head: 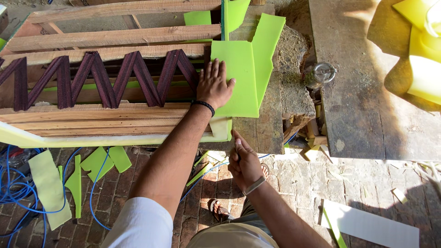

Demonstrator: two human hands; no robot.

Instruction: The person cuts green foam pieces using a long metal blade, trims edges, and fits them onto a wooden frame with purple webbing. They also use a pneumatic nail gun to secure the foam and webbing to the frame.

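Observation:
My left hand lies flat, fingers spread, on a bright green foam sheet that covers the right end of a wooden frame. Dark maroon webbing zigzags across the frame just left of that hand. My right hand is below the frame's front edge, closed on a thin dark tool whose tip points up toward the foam's lower edge. A black band circles my left wrist and a pale one my right.
A worn wooden bench stands at the right with a small metal can beside it. Yellow foam lies at the top right. Green foam scraps and a blue cable litter the brick floor. A white strip lies at the lower right.

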